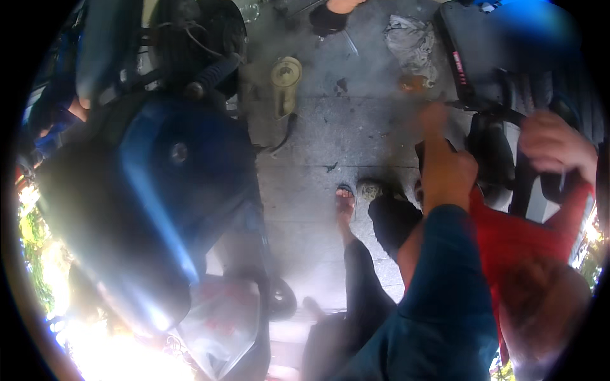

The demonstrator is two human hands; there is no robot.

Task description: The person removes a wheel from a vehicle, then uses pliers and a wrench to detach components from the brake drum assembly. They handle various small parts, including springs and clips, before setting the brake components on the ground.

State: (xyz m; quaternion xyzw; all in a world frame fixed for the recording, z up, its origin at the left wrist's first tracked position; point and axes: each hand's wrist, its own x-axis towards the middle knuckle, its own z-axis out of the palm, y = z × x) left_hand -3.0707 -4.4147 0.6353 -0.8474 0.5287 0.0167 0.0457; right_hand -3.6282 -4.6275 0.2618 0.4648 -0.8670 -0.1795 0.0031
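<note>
My right arm, in a teal sleeve [445, 267], reaches up from the lower edge. My right hand [446, 168] is blurred, so its fingers and anything in them cannot be made out. Around it are dark machine parts, a black piece [489, 149] lying just to its right. A person in a red shirt [521, 232] leans in beside my arm, and that person's blurred hand [553, 143] is at the dark frame further right. My left hand does not show.
A dark blue scooter [165, 171] fills the left, with a clear plastic bag [222, 317] at its lower end. On the grey paving stand a cream-coloured container [286, 73] and a crumpled grey cloth [410, 44]. Another person's hand [343, 5] shows at the top. Haze covers the view.
</note>
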